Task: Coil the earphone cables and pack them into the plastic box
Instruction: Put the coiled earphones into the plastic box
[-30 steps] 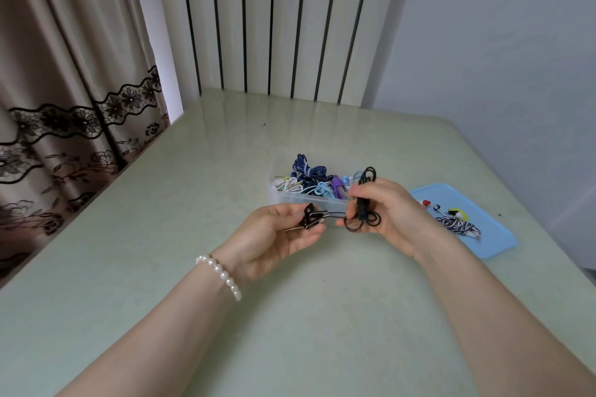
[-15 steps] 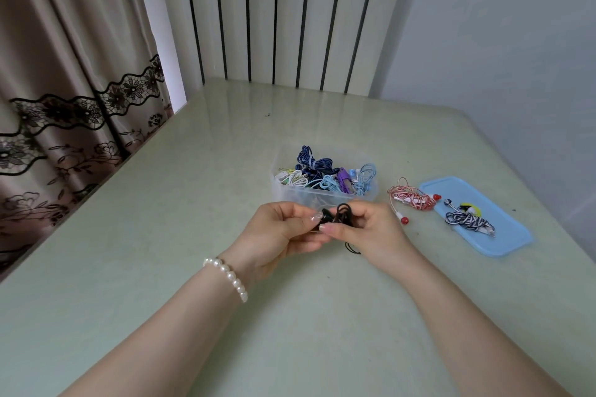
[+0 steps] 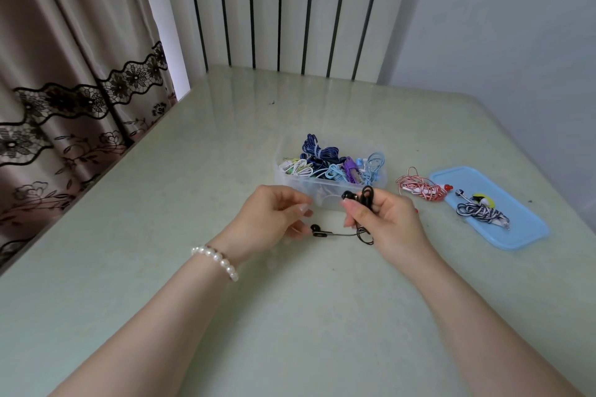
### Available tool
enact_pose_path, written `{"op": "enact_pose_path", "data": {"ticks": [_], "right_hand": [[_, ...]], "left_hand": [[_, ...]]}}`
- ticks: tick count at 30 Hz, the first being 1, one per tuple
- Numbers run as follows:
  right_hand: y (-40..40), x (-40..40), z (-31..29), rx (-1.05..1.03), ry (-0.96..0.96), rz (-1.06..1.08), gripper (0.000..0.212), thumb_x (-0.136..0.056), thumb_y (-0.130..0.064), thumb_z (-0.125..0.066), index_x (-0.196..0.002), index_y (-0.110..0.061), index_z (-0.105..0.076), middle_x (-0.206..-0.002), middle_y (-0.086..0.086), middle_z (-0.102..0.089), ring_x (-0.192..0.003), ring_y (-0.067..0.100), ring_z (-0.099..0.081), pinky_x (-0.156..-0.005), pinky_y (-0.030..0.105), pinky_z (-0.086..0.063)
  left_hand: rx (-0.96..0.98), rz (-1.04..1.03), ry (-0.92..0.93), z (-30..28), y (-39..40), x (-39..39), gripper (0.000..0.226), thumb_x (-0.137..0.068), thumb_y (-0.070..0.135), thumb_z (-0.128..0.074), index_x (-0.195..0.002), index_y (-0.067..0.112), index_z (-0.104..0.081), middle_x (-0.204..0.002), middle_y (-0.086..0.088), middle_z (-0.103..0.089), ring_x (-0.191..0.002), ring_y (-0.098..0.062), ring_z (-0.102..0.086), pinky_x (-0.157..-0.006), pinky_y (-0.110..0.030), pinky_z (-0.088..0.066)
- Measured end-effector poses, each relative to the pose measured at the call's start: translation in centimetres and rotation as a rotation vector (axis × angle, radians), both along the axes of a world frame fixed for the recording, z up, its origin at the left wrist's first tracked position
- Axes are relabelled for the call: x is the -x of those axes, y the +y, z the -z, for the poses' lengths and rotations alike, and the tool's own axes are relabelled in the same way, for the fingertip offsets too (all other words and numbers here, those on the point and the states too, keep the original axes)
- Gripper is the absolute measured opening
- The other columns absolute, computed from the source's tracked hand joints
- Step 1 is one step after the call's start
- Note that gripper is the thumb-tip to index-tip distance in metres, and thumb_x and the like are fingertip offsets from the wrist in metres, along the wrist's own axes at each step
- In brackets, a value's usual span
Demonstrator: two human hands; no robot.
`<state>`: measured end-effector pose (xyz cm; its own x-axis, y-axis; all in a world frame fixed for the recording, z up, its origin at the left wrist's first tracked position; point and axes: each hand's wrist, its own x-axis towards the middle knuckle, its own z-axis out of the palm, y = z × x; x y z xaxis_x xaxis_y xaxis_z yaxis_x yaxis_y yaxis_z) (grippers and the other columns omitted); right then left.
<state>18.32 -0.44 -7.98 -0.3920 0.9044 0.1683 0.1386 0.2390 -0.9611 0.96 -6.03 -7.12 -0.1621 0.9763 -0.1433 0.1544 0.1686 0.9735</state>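
Near the desk centre, head view: black earphone cable (image 3: 366, 203) is gripped, mostly coiled, in right hand (image 3: 383, 219); left hand (image 3: 274, 219) loosely curled, grip not discernible. Plastic box (image 3: 329, 193) already holds several coils; red cable (image 3: 419, 188) and striped cable (image 3: 482, 211) remain unpacked.

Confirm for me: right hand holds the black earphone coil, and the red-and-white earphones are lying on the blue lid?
Not quite. The head view shows the red-and-white earphones on the table, left of the blue lid. The right hand does hold the black earphone coil.
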Motion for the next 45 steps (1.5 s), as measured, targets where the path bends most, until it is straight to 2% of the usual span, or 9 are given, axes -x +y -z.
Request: {"op": "enact_pose_path", "data": {"ticks": [3, 9, 13, 15, 18, 24, 29, 33, 45], "right_hand": [[0.2, -0.3, 0.2, 0.038, -0.037, -0.028, 0.010, -0.085, -0.008, -0.061, -0.077, -0.013, -0.064, -0.052, -0.007, -0.063, -0.062, 0.019, -0.053, -0.065, 0.034, -0.042], [0.0, 0.0, 0.3, 0.080, -0.033, -0.043, 0.008, -0.086, -0.008, -0.060, -0.080, -0.012, -0.063, -0.052, -0.003, -0.062, -0.061, 0.019, -0.052, -0.066, 0.034, -0.043], [-0.4, 0.2, 0.4, 0.109, -0.012, -0.058, 0.005, -0.084, -0.006, -0.060, -0.080, -0.005, -0.063, -0.053, -0.003, -0.060, -0.057, 0.016, -0.049, -0.058, 0.025, -0.042], [-0.6, 0.3, 0.5, 0.123, -0.002, -0.054, 0.010, -0.082, -0.002, -0.062, -0.077, -0.009, -0.064, -0.055, -0.003, -0.061, -0.053, 0.007, -0.053, -0.055, 0.017, -0.044], [-0.7, 0.5, 0.6, 0.118, -0.024, -0.048, 0.018, -0.079, 0.001, -0.065, -0.073, -0.016, -0.066, -0.054, -0.007, -0.064, -0.053, -0.001, -0.057, -0.057, 0.012, -0.047], [-1.1, 0.5, 0.4, 0.108, -0.003, -0.025, 0.021, -0.076, 0.003, -0.067, -0.073, -0.018, -0.067, -0.054, -0.008, -0.066, -0.054, 0.001, -0.059, -0.057, 0.012, -0.047], [-1.0, 0.4, 0.1, 0.134, 0.049, 0.001, 0.016, -0.075, 0.005, -0.066, -0.080, -0.010, -0.066, -0.059, -0.002, -0.067, -0.053, 0.006, -0.062, -0.053, 0.016, -0.048], [-1.0, 0.3, -0.1, 0.125, 0.075, -0.013, 0.017, -0.077, 0.008, -0.063, -0.076, -0.009, -0.063, -0.064, 0.009, -0.066, -0.051, 0.009, -0.060, -0.054, 0.017, -0.049], [-0.8, -0.1, -0.2, 0.171, 0.091, 0.034, 0.018, -0.074, 0.006, -0.066, -0.072, -0.012, -0.066, -0.062, 0.000, -0.069, -0.053, 0.010, -0.059, -0.060, 0.017, -0.050]], "left_hand": [[-0.043, -0.089, 0.100, -0.3, 0.2, 2.0, 0.015, -0.086, -0.001, -0.058, -0.080, 0.011, -0.066, -0.071, -0.002, -0.064, -0.049, 0.000, -0.059, -0.050, -0.015, -0.049], [-0.020, -0.139, 0.228, -0.3, 0.0, 4.6, 0.016, -0.075, 0.004, -0.072, -0.069, 0.019, -0.070, -0.049, 0.013, -0.061, -0.046, 0.005, -0.051, -0.051, -0.007, -0.040], [0.023, -0.053, 0.314, -0.2, -0.2, 4.3, 0.014, -0.073, 0.005, -0.075, -0.067, 0.018, -0.071, -0.053, 0.006, -0.062, -0.050, -0.002, -0.049, -0.047, -0.007, -0.036], [0.037, -0.004, 0.367, -0.1, -0.3, 4.3, 0.015, -0.072, 0.006, -0.076, -0.067, 0.020, -0.072, -0.052, 0.004, -0.060, -0.048, -0.004, -0.046, -0.047, -0.009, -0.035], [0.059, 0.076, 0.445, 0.1, -0.3, 4.1, 0.015, -0.071, 0.008, -0.077, -0.070, 0.023, -0.073, -0.056, 0.006, -0.060, -0.052, -0.005, -0.047, -0.056, -0.015, -0.040], [0.113, 0.145, 0.560, 0.6, -0.2, 3.9, 0.020, -0.070, 0.011, -0.078, -0.067, 0.030, -0.070, -0.072, -0.001, -0.067, -0.050, 0.004, -0.052, -0.057, -0.012, -0.042], [0.118, 0.162, 0.575, 0.3, -0.3, 3.7, 0.024, -0.071, 0.009, -0.076, -0.060, 0.028, -0.067, -0.054, 0.007, -0.061, -0.044, 0.004, -0.051, -0.051, -0.010, -0.038], [0.117, 0.158, 0.617, 0.1, -0.4, 3.6, 0.020, -0.071, 0.011, -0.076, -0.063, 0.025, -0.066, -0.052, 0.008, -0.059, -0.041, 0.004, -0.048, -0.045, -0.006, -0.034], [0.024, 0.171, 0.790, -0.2, -0.9, 3.0, 0.012, -0.073, 0.005, -0.071, -0.072, 0.017, -0.070, -0.049, 0.015, -0.054, -0.046, 0.010, -0.051, -0.046, -0.005, -0.035]]}}
